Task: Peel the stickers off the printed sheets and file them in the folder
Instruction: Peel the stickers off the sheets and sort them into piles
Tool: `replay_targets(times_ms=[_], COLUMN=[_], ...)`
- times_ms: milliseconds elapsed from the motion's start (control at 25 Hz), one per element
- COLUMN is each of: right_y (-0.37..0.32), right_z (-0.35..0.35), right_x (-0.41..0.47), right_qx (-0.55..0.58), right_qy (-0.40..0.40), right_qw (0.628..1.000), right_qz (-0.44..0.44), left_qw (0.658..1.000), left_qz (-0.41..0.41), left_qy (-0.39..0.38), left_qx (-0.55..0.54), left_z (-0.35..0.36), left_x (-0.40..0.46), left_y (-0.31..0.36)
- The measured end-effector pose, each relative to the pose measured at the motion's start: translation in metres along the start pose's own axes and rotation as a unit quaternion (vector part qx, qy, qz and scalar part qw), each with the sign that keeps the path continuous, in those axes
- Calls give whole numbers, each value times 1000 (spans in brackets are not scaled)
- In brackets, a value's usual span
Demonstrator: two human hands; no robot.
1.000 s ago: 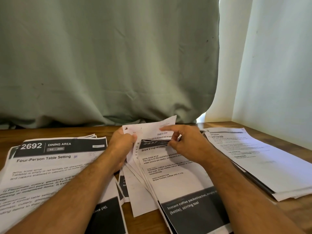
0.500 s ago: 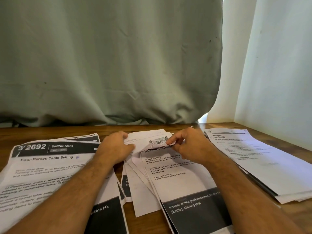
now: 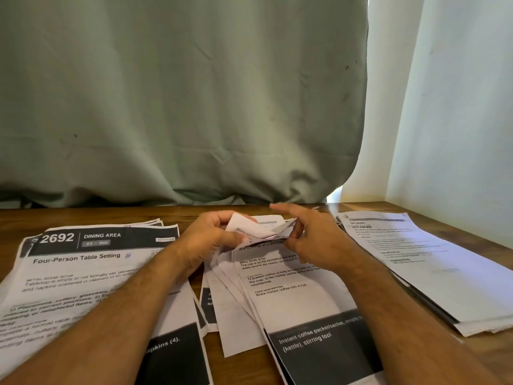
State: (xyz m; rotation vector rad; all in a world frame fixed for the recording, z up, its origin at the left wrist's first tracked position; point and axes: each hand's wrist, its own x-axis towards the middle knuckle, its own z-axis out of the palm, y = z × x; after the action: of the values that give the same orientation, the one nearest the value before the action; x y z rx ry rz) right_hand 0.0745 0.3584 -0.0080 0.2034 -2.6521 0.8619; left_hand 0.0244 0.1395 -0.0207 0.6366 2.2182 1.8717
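A fan of printed sheets (image 3: pixel 280 290) lies in the middle of the wooden table, the top one about brewing instant coffee. Its far end is folded back into a crumpled flap (image 3: pixel 258 229). My left hand (image 3: pixel 211 237) grips that flap from the left, fingers curled over it. My right hand (image 3: pixel 313 237) pinches the flap's right edge with thumb and lower fingers while the index finger points out straight. No sticker and no folder can be made out.
A large sheet headed 2692 Dining Area (image 3: pixel 83 268) tops a pile on the left. Another stack of printed sheets (image 3: pixel 433 262) lies on the right, near a white wall (image 3: pixel 458 120). A grey-green curtain (image 3: pixel 180 101) hangs behind the table (image 3: pixel 483 357).
The raised top end of the middle sheet has been folded down and bunched between both hands. My right index finger has straightened out.
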Motion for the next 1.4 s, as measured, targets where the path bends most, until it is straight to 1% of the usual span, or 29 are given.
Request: replay_targets(times_ms=[80, 120, 160, 240, 280, 400, 560, 720, 800, 880, 960, 1040, 1120, 1160, 1200, 1280, 1320, 1360, 1400], right_y=[1, 3, 4, 7, 7, 10, 11, 10, 8, 4, 1, -1, -2, -1, 0, 3, 3, 4, 4], right_z=[1, 2, 3, 5, 5, 7, 7, 7, 6, 3, 2, 1, 1, 1, 2, 3, 3, 4, 4], right_x=[1, 2, 3, 4, 4, 7, 8, 8, 6, 3, 0, -1, -1, 0, 0, 2, 3, 4, 4], right_qx=[-14, -12, 0, 28, 29, 16, 18, 25, 16, 9, 17, 12, -9, -9, 0, 17, 21, 21, 21], right_qy=[-15, -20, -21, -18, -15, -6, -12, -15, -17, -9, 2, -8, -23, -26, -25, -21, -21, -23, -25], right_qw=[1000, 1000, 999, 999, 999, 1000, 999, 999, 999, 1000, 1000, 1000, 1000, 999, 999, 999, 999, 999, 999], right_qz=[12, 19, 25, 31, 31, 25, 30, 35, 37, 22, 8, 10, 19, 24, 28, 33, 35, 37, 38], left_qw=[999, 999, 998, 986, 979, 971, 953, 955, 959, 974, 990, 996, 997, 997, 996, 988, 982, 979, 979], left_qz=[8, 15, 16, 1, -17, -66, -64, -71, -60, -28, 22, 56, 68, 69, 60, 17, -14, -39, -52], left_qy=[-28, -9, 38, 164, 202, 231, 295, 289, 274, 219, 132, 60, 23, 27, 52, 152, 184, 191, 191], left_qx=[-42, -48, -41, -6, 12, 16, -15, 16, 40, 41, 40, 19, -10, -23, -30, 12, 44, 62, 56], left_z=[3, 6, 9, 11, 11, 7, 4, 3, 4, 3, 1, 0, 0, 1, 0, -2, -3, -3, -2], left_x=[-4, -5, -4, 0, 2, 9, 17, 14, 11, 9, 4, -1, -4, -2, 1, 9, 10, 12, 13], left_y=[1, 2, 4, 6, 6, -2, -2, -4, -2, 1, 3, 4, 4, 3, 1, -3, -5, -7, -9])
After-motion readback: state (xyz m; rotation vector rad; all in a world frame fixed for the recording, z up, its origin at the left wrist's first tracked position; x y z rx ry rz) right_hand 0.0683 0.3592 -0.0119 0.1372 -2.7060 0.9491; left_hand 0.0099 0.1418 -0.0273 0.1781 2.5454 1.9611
